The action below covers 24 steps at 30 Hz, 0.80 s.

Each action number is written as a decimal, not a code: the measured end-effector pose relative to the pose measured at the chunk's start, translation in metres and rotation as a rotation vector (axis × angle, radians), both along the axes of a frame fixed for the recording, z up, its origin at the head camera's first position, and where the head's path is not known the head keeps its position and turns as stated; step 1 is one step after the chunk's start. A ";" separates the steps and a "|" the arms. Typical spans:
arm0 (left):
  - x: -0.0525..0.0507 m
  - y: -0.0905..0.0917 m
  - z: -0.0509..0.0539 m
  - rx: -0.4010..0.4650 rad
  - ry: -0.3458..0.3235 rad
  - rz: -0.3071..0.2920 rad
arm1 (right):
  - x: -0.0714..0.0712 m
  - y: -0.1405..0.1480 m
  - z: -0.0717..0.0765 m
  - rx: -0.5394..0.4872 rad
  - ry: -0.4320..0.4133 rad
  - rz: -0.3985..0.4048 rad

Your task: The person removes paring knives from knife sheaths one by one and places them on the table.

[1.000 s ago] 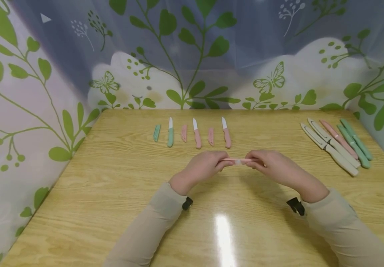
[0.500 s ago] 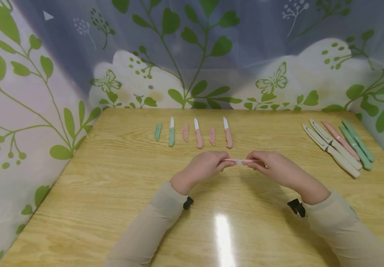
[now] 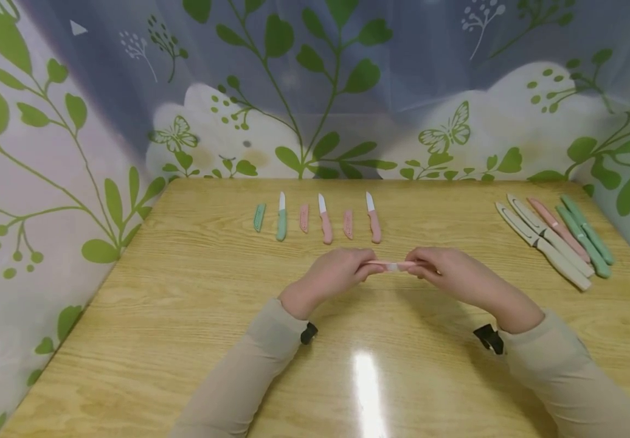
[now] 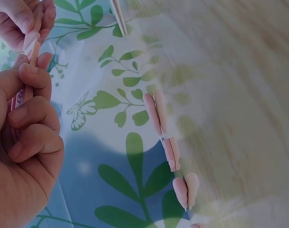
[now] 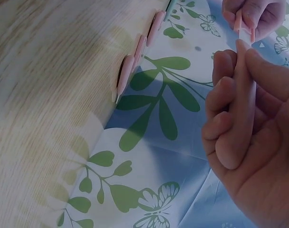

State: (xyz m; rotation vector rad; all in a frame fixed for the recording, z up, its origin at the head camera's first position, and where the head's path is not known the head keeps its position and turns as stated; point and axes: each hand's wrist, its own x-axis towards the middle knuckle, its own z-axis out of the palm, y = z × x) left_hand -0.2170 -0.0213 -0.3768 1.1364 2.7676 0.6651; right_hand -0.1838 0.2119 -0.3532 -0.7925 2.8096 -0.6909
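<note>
Above the middle of the table, my left hand point(image 3: 330, 275) grips a pink knife sheath point(image 4: 28, 92); my right hand point(image 3: 454, 278) holds the handle of a pink paring knife point(image 5: 240, 111). The two lie end to end, with a short strip of pale blade point(image 3: 393, 266) showing between them and the blade's tip hidden in the sheath. Beyond my hands, in a row, lie a green sheath point(image 3: 259, 218), a green knife point(image 3: 281, 219), a pink sheath point(image 3: 304, 218), a pink knife point(image 3: 325, 222), another pink sheath point(image 3: 348, 224) and another pink knife point(image 3: 374, 220). Those knives are bare-bladed.
At the table's right side lie several larger knives: cream ones point(image 3: 558, 261), a pink one point(image 3: 561, 231) and green ones point(image 3: 585, 243). Leaf-patterned cloth point(image 3: 326, 91) stands behind the wooden table point(image 3: 183, 316). Black straps point(image 3: 308, 333) hang at both wrists.
My right hand with the knife has edged slightly to the right, so a little more blade shows. My left hand keeps its grip on the sheath; the table's other things lie unchanged.
</note>
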 end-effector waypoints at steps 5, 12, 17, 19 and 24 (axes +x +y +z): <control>0.001 0.000 0.000 0.000 -0.004 0.000 | -0.001 0.001 0.001 0.003 -0.001 -0.005; 0.001 0.001 0.001 -0.006 -0.014 0.003 | 0.000 0.002 0.003 -0.005 -0.011 0.000; 0.002 0.001 0.001 -0.015 -0.008 0.012 | -0.002 0.004 0.003 -0.004 -0.018 0.002; 0.002 0.001 0.002 -0.015 -0.011 0.013 | -0.002 0.005 0.004 -0.005 -0.020 0.001; 0.002 0.000 0.002 -0.001 -0.010 0.010 | -0.002 0.006 0.006 -0.011 -0.028 -0.003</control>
